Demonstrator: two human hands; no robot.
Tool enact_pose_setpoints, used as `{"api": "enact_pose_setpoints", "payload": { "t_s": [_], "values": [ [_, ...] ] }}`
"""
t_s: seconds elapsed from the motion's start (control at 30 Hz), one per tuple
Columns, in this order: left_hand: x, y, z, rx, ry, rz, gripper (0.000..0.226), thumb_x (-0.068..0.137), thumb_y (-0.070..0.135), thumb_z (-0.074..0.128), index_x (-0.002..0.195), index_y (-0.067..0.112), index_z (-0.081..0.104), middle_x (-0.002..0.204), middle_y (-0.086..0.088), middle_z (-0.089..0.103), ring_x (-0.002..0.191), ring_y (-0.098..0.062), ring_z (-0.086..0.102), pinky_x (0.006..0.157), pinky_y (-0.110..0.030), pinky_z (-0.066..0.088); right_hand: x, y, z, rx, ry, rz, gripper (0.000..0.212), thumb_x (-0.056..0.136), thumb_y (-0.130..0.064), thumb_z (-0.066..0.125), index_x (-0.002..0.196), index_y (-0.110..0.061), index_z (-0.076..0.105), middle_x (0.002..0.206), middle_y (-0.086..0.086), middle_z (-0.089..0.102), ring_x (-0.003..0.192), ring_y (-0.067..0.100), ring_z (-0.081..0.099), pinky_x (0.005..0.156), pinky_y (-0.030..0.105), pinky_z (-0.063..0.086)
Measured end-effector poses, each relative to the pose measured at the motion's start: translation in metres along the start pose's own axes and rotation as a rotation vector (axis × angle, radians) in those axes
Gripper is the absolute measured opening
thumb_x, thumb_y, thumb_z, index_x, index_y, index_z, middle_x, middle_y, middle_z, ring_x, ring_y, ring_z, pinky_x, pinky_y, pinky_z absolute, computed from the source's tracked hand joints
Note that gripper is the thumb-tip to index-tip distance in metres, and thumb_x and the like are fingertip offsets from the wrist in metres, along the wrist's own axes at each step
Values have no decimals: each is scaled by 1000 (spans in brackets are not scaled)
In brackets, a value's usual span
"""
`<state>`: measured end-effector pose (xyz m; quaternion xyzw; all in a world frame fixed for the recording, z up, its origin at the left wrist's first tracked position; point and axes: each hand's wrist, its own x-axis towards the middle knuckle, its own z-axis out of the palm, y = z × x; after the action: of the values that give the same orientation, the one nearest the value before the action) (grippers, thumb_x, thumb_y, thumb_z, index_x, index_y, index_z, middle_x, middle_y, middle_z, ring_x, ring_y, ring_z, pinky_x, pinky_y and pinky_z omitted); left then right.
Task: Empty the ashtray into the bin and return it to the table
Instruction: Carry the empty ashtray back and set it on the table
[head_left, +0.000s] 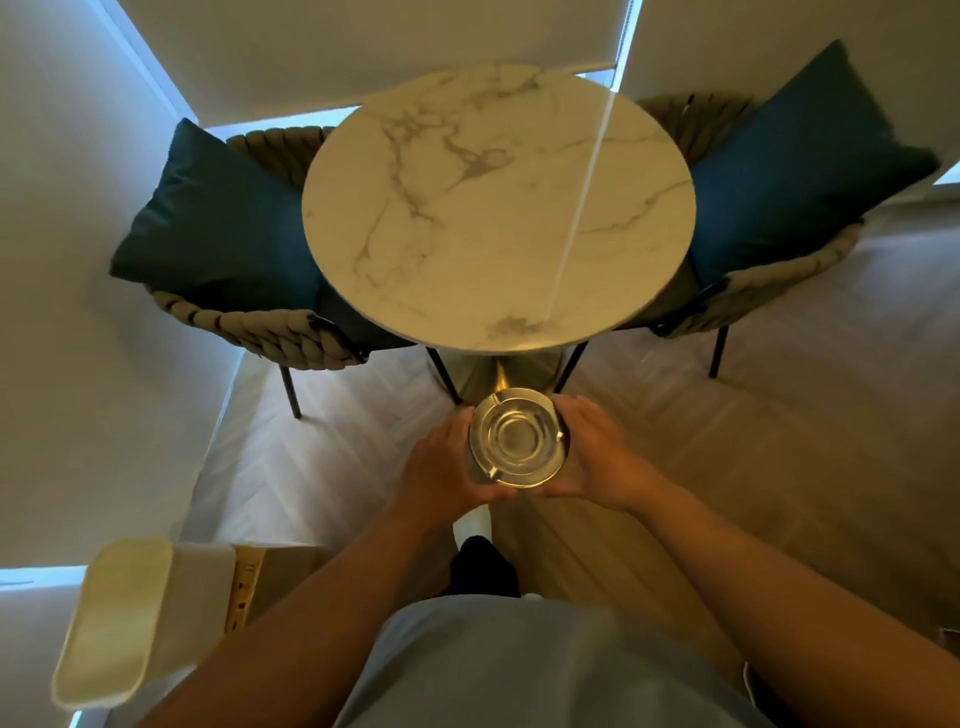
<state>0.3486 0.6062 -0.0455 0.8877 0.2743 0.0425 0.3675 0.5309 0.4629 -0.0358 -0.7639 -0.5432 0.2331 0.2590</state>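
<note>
Glass ashtray (517, 440) (upright) sits cupped between left hand (447, 467) and right hand (597, 457), both grasping it.

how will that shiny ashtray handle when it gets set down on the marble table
The ashtray looks like rigid polished metal, so probably stiff and slippery. Being wide and shallow, it should sit flat without tipping, though it may slide on the smooth table.

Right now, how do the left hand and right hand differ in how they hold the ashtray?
The left hand cups the ashtray from its left side, thumb curling under the near rim. The right hand sits on the opposite side, fingers reaching farther forward along the far rim. Both hold the ashtray level, short of the marble table.
</note>
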Motion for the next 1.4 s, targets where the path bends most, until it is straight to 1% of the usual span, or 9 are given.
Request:
{"api": "enact_pose_setpoints", "payload": {
  "t_s": [0.13,0.27,0.47,0.7,0.8,0.93,1.1,1.27,1.4],
  "values": [
    [50,-15,-26,-19,24,6,96,66,55,87,144,18,46,139,2,59,125,-15,57,104,-37,50,58,3,-9,0,3,19,102,56,-61,85,138,-20,41,129,-4,53,120,15,47,106,43,40],
    [99,-31,-52,4,24,32,96,66,57,86,143,17,47,139,2,59,126,-15,57,105,-35,49,108,6,-22,10,20,39,98,56,-56,87,135,-16,42,123,2,53,110,19,48,95,43,45],
    [163,-38,-79,-3,1,89,98,65,59,85,144,18,45,140,2,59,128,-16,57,105,-38,49,161,15,-46,2,64,46,97,59,-50,88,135,-11,43,123,7,55,110,25,48,95,45,43],
    [229,-35,-83,42,-34,52,103,60,68,83,145,30,41,141,9,57,124,-13,58,102,-34,51,210,49,-73,12,44,88,99,56,-49,90,136,-21,38,125,-1,51,112,18,44,96,36,43],
    [256,-29,-80,47,-15,25,102,55,74,79,141,35,40,138,10,59,121,-12,60,95,-23,48,232,70,-86,14,37,76,100,55,-53,89,135,-22,39,123,-3,52,110,17,44,94,33,43],
    [293,-14,-76,14,11,-24,98,52,76,75,135,42,36,134,11,61,117,-10,61,84,-6,35,263,102,-107,5,2,46,104,53,-53,89,137,-21,38,127,-3,51,113,16,44,97,32,41],
    [338,7,-72,-1,36,-113,100,45,75,74,132,48,35,132,13,63,113,-6,60,81,-12,40,300,137,-136,0,-48,25,111,50,-56,89,141,-21,35,133,-3,49,121,17,42,102,26,33],
    [373,13,-71,36,51,-174,98,45,65,84,132,46,43,128,18,63,115,-8,61,89,-30,52,331,157,-157,-15,-82,-12,114,51,-55,89,143,-13,34,139,3,48,127,22,41,109,33,34],
    [393,13,-76,19,62,-192,94,42,63,84,126,49,43,113,26,62,105,-7,64,81,-31,54,352,162,-163,-5,-101,-25,111,51,-52,90,140,-12,37,134,5,50,123,23,44,108,34,35]
  ]
}}
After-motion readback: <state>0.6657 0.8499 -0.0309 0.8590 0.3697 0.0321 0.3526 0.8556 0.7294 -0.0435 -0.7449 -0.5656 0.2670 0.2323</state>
